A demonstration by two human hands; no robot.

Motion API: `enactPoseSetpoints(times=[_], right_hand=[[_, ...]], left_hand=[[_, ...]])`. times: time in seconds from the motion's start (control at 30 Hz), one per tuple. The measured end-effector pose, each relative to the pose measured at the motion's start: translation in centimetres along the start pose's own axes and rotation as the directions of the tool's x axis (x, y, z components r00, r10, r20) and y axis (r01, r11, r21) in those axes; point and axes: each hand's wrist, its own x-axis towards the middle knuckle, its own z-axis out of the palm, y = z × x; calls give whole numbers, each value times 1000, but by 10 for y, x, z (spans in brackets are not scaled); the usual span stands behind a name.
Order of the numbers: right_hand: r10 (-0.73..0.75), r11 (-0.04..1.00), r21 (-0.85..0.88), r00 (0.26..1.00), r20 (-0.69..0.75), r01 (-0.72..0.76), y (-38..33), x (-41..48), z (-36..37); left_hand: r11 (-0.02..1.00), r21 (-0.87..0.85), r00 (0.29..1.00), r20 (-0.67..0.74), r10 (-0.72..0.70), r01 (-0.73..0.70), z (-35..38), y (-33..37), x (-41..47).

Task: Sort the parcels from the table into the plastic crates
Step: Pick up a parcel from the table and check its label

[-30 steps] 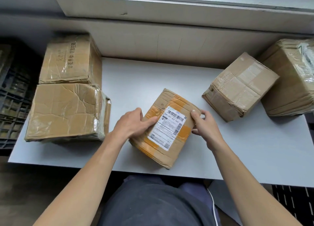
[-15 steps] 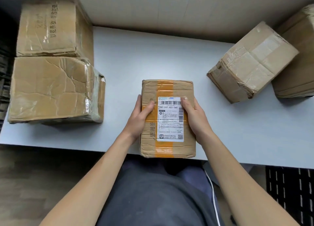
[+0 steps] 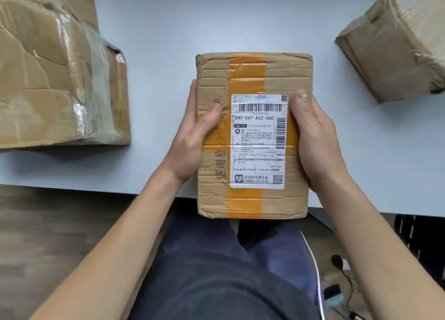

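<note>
**Parcel (image 3: 248,78) brought close, label up**

Held between left hand (image 3: 190,141) and right hand (image 3: 315,141), one on each long side. Left grip: thumb curled over the top face just left of the label (image 3: 258,141), fingers out of sight behind the edge. Right grip: thumb laid by the label's upper right corner, palm along the side, fingers hidden beneath. Both closed on the parcel.

Against half a second ago: far larger in view and nearer the camera, squared the same way, near end now reaching past the table (image 3: 216,18) edge and over the lap. Same thumbs-on-top hold. Only two other boxes showing now, a crumpled left box (image 3: 48,78) and a right box (image 3: 397,42), both on the table and well apart from the parcel.

Writing on the white label: barcode at top, bold "247-247-A02-060" below it, a second barcode down the right edge, QR code at lower right, Chinese print too small to read. Orange tape (image 3: 245,199) down the length, passing under the label. Large Chinese characters printed sideways on the cardboard left of the label.
</note>
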Motion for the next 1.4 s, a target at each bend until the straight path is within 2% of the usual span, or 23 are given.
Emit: enactPoseSetpoints(times=[0.67,1.4], right_hand=[[-92,995,47,996,-9,92,7,8,1],[-74,997,3,997,4,74,4,7,0]], left_hand=[[998,-25,998,24,49,-49,-4,-5,9],[997,30,996,55,67,-69,-7,-7,13]])
